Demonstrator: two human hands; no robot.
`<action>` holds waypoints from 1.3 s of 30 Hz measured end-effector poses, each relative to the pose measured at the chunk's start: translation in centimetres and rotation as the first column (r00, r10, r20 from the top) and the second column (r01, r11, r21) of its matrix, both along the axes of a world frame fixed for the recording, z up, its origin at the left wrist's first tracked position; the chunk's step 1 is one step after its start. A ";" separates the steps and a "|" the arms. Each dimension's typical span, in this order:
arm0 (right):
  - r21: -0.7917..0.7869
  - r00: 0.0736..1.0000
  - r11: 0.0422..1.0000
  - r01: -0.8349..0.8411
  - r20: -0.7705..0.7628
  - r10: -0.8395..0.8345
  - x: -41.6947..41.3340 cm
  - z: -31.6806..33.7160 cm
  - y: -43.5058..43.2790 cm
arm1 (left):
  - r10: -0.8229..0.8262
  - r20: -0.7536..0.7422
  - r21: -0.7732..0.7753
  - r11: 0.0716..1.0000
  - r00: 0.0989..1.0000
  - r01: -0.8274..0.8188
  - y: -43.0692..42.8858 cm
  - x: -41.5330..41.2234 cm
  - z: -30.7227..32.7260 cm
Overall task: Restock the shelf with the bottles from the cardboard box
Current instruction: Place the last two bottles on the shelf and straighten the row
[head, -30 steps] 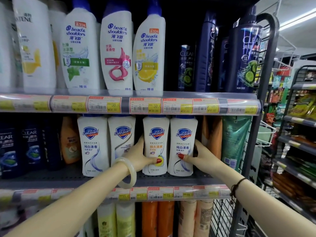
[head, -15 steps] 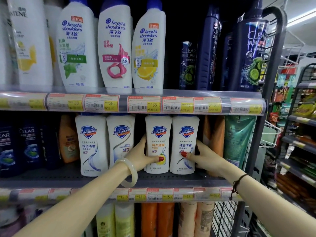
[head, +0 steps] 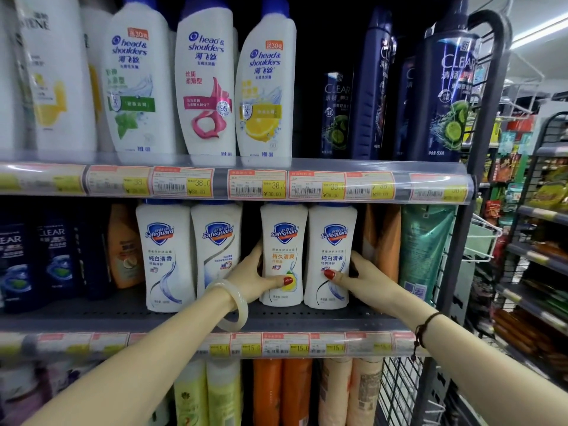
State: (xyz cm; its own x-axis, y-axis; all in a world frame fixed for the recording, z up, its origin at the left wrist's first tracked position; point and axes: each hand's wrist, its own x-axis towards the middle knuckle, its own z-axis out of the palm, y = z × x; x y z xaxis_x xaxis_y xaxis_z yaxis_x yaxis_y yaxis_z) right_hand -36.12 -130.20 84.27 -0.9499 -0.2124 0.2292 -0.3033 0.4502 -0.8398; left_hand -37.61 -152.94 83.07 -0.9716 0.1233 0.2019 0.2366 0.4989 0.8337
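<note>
Several white Safeguard bottles stand upright on the middle shelf (head: 307,318). My left hand (head: 255,275) grips the lemon-label Safeguard bottle (head: 284,241) from its left side, thumb across the front. My right hand (head: 359,276) grips the neighbouring white-label Safeguard bottle (head: 333,241) from its right side. The two bottles stand touching each other. Two more Safeguard bottles (head: 166,256) stand to the left, with a gap between them and the held pair. The cardboard box is out of view.
White Head & Shoulders bottles (head: 206,87) and dark Clear bottles (head: 445,96) fill the shelf above. Orange bottles (head: 384,241) and a green tube (head: 427,247) stand right of my right hand. The dark metal rack post (head: 479,149) bounds the right side.
The view has shifted slightly. Both hands stay on the same two bottles, which have slid a little to the right, widening the gap on their left.
</note>
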 end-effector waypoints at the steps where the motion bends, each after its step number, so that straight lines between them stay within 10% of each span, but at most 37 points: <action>1: 0.025 1.000 1.000 0.019 -0.002 -0.019 0.0 0.1 0.0 | 0.005 0.001 -0.007 1.000 1.000 -0.005 0.0 0.1 0.1; 8: 0.335 0.987 0.928 0.162 -0.046 -0.156 0.7 0.6 0.0 | 0.018 0.040 -0.201 0.979 0.999 -0.009 -0.8 1.4 1.5; 16: 0.777 0.974 0.593 0.211 -0.113 -0.198 4.4 4.3 -3.4 | -0.088 0.146 -0.551 0.820 0.985 0.155 -4.6 4.3 6.0; 28: 0.790 0.984 0.591 0.161 -0.172 -0.039 6.2 4.0 -16.9 | -0.008 0.104 -0.692 0.718 0.995 0.078 -16.9 7.2 7.5; 39: 0.692 0.964 0.672 0.264 -0.199 -0.175 3.5 3.8 -19.4 | 0.103 0.090 -0.566 0.824 0.991 -0.034 -19.7 5.5 6.3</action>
